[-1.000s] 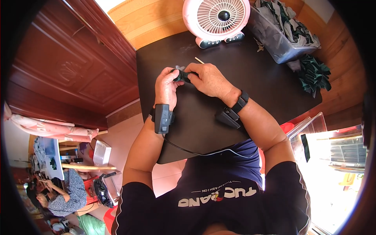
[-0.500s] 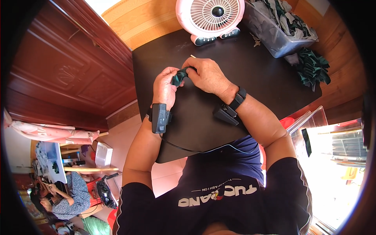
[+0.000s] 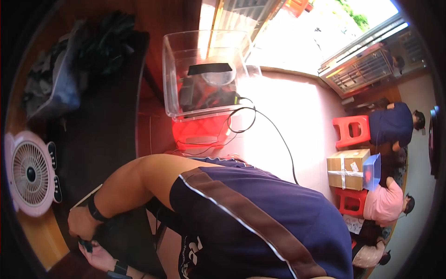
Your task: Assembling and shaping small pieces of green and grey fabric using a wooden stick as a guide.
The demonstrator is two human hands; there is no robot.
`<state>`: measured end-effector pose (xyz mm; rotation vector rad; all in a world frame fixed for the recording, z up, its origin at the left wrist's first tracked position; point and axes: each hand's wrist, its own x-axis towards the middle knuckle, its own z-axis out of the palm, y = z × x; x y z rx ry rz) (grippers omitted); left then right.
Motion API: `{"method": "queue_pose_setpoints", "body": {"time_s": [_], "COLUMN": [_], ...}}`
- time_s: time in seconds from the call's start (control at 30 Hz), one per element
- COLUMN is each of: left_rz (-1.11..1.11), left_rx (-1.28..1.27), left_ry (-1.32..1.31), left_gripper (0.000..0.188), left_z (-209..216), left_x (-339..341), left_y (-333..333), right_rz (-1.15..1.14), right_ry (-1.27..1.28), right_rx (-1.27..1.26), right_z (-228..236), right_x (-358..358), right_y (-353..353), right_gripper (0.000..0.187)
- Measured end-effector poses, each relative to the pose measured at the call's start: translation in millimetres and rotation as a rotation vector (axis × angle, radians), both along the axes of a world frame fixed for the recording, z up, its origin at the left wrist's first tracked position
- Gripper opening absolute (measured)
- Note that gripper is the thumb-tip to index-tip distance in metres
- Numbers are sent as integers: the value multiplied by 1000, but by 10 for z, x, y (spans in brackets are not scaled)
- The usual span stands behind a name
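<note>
At the lower left, my right hand (image 3: pixel 82 222) is closed, its fingertips mostly hidden behind its back. It meets my left hand (image 3: pixel 98 257), whose fingers are bent round a small piece of dark green cloth (image 3: pixel 85 245). Between the two hands the cloth is bunched, and only part of it shows. A thin pale stick (image 3: pixel 87 196) sticks out past my right hand beside the wrist; where its lower end sits is hidden. Both hands are over the near-black table, and each wrist wears a black strap.
A pink fan (image 3: pixel 31 173) stands on the dark table (image 3: pixel 104 116), near a clear bin (image 3: pixel 62 95) of cloth scraps. Right of the table, a clear plastic box (image 3: pixel 169 88) rests on a red stool (image 3: pixel 197 132), with a black cable trailing. Several seated people and a carton (image 3: pixel 348 169) are farther right.
My view has swung far to the right, bringing in the doorway, clear box and seated people. The hands now appear at the lower left, still together at the green cloth.
</note>
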<state>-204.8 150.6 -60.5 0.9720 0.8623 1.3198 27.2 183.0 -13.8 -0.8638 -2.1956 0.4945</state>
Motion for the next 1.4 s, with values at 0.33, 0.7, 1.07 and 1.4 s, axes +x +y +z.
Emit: {"method": "queue_pose_setpoints", "body": {"time_s": [0.33, 0.7, 1.07, 1.4], "left_rz": [372, 107, -78, -99], "left_rx": [-161, 224, -243, -262], "left_ry": [-163, 490, 445, 274], "left_gripper": [24, 49, 30, 26], "left_z": [333, -280, 154, 403], "left_x": [672, -251, 431, 846], "left_y": [-252, 66, -294, -459], "right_rz": [9, 14, 0, 222], "right_ry": [-53, -93, 3, 116], "right_rx": [127, 100, 187, 76], "right_z": [-215, -172, -163, -52], "right_x": [-127, 51, 27, 158], "right_y": [6, 105, 20, -51], "right_gripper": [25, 23, 18, 21]}}
